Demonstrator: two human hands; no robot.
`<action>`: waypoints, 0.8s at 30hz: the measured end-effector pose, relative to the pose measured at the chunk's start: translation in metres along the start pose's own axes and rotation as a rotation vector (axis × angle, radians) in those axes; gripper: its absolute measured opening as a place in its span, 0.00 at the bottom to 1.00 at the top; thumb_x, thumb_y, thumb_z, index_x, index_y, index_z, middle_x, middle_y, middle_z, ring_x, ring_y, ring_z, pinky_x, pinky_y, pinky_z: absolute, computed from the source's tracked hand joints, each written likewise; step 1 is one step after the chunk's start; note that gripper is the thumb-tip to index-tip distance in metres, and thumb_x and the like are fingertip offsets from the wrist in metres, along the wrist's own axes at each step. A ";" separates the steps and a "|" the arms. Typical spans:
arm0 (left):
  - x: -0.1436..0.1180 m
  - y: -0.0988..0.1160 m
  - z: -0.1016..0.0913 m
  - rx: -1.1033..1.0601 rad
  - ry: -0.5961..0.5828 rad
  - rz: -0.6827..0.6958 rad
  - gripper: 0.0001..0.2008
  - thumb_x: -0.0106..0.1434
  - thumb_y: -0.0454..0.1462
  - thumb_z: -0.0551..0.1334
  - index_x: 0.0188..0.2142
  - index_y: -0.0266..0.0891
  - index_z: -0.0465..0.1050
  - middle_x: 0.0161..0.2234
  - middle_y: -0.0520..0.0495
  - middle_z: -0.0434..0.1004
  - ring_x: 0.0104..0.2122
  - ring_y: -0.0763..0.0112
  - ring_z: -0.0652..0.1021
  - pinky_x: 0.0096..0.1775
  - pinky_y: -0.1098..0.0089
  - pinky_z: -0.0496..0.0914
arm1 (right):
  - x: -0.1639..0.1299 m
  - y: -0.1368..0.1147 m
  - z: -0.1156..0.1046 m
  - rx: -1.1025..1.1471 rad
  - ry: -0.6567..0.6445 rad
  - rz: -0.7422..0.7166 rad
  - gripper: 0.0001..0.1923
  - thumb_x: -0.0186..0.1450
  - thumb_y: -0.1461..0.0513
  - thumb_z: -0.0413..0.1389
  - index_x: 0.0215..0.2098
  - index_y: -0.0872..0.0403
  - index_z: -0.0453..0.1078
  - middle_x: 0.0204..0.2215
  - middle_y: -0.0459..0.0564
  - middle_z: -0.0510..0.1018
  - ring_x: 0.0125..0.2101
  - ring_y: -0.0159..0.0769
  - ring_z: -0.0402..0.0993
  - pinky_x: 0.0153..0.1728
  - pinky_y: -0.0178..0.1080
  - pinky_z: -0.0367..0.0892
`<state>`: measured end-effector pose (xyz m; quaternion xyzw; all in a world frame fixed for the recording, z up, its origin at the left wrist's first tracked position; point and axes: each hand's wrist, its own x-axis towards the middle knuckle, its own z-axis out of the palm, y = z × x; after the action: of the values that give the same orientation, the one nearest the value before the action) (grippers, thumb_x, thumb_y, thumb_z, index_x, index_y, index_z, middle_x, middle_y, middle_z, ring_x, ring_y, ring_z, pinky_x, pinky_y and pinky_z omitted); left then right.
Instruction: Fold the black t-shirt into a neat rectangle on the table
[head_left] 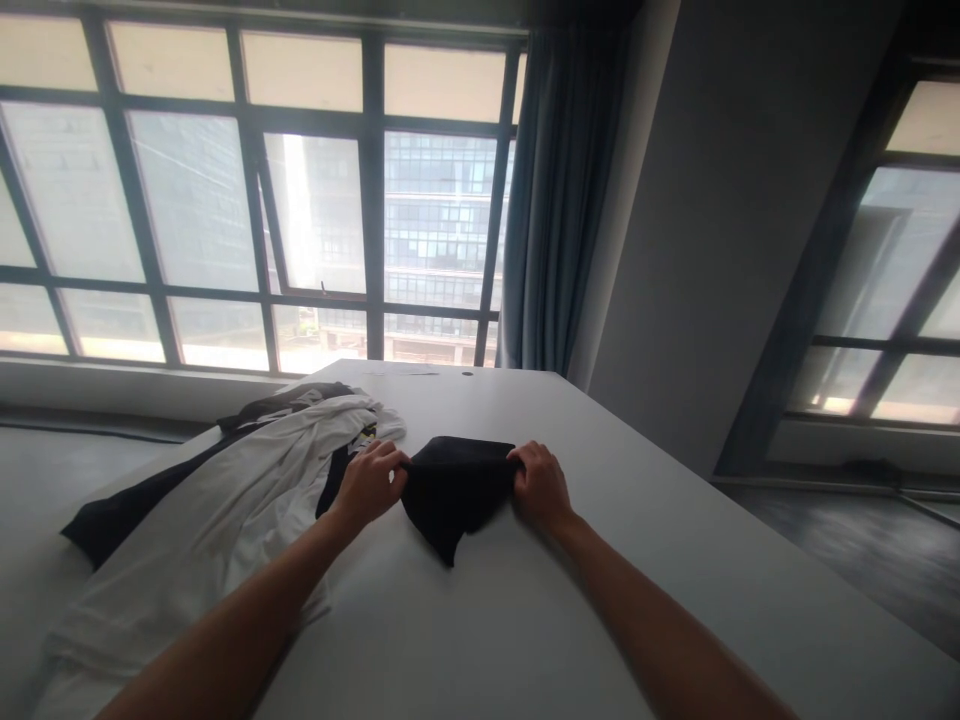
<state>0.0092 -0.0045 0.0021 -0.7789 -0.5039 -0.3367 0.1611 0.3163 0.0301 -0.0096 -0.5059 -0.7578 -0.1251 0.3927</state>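
1. The black cloth lies at the frame's centre on the white table, already folded into a small bundle; one loose corner remains.
2. The left hand and right hand pinch its opposite ends.
3. Its long axis runs left-right; the corner points to the bottom.
4. White and dark clothes wait at the left.
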 end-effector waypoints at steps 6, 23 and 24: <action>-0.011 0.002 0.015 -0.166 -0.313 0.006 0.12 0.62 0.38 0.58 0.44 0.40 0.72 0.47 0.41 0.77 0.45 0.58 0.77 0.47 0.62 0.71 | 0.001 0.005 0.001 -0.131 -0.079 0.185 0.05 0.65 0.60 0.55 0.35 0.54 0.70 0.31 0.50 0.76 0.33 0.39 0.71 0.38 0.39 0.59; -0.010 0.029 0.013 -0.299 -0.388 0.084 0.10 0.68 0.38 0.52 0.44 0.42 0.70 0.32 0.47 0.80 0.32 0.64 0.80 0.34 0.70 0.67 | -0.012 -0.024 0.016 0.098 -0.368 0.048 0.13 0.63 0.58 0.57 0.44 0.55 0.72 0.45 0.54 0.77 0.47 0.44 0.71 0.49 0.44 0.60; -0.010 0.031 0.013 -0.315 -0.383 0.085 0.10 0.69 0.38 0.52 0.44 0.42 0.70 0.32 0.47 0.80 0.32 0.64 0.80 0.34 0.70 0.67 | -0.010 -0.025 0.015 0.094 -0.343 0.054 0.09 0.62 0.61 0.57 0.40 0.54 0.72 0.41 0.52 0.78 0.42 0.41 0.72 0.46 0.42 0.61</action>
<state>0.0389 -0.0171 -0.0109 -0.8645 -0.4332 -0.2505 -0.0467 0.2896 0.0203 -0.0215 -0.5212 -0.8047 0.0093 0.2842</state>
